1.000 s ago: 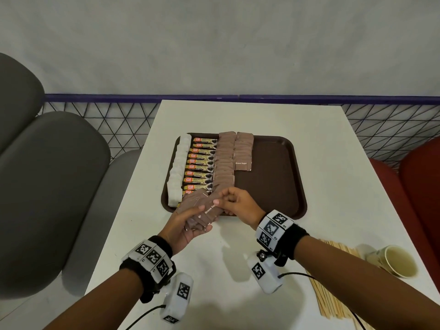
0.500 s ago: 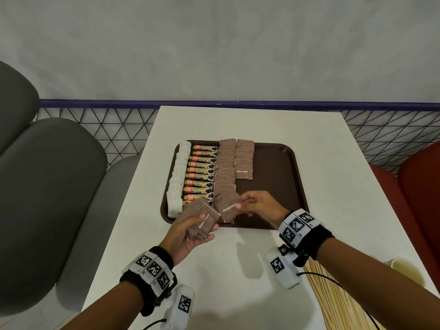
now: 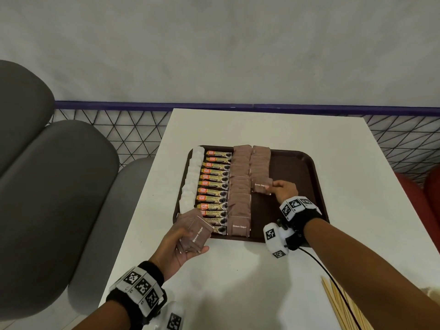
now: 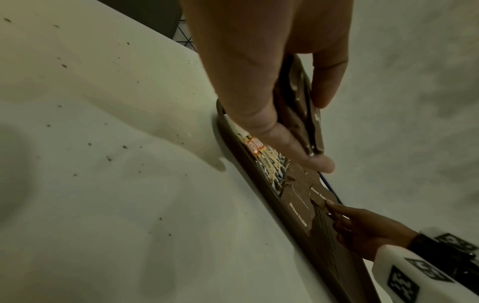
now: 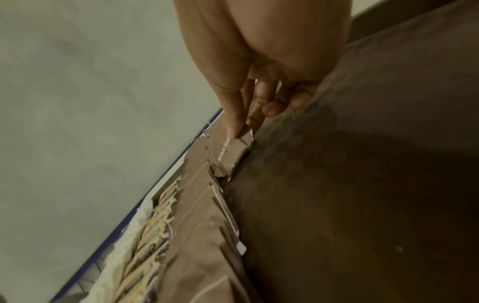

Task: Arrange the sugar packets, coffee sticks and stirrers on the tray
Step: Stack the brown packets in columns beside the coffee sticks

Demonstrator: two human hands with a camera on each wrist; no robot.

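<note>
A dark brown tray [image 3: 295,167] on the white table holds a column of white sugar packets [image 3: 193,177], a column of coffee sticks [image 3: 214,186] and two columns of brown sugar packets [image 3: 240,186]. My right hand [image 3: 281,188] pinches one brown sugar packet [image 3: 261,185] at the near end of the shorter right column, low over the tray; its thumb [image 5: 234,114] and fingers clamp the packet [image 5: 234,155]. My left hand [image 3: 183,246] grips a stack of brown sugar packets [image 3: 195,231] at the tray's near left corner; the stack [image 4: 300,114] sits between thumb and fingers. Wooden stirrers [image 3: 342,303] lie at the table's near right.
The tray's right half [image 3: 292,198] is bare. Grey seat cushions [image 3: 47,186] stand left of the table, a red seat [image 3: 421,201] to the right. A wire mesh railing with a blue top bar [image 3: 119,129] runs behind the table.
My right hand drew one brown packet off the left hand's stack and carried it forward and right to the near end of the second brown column. The left hand stayed in place.
</note>
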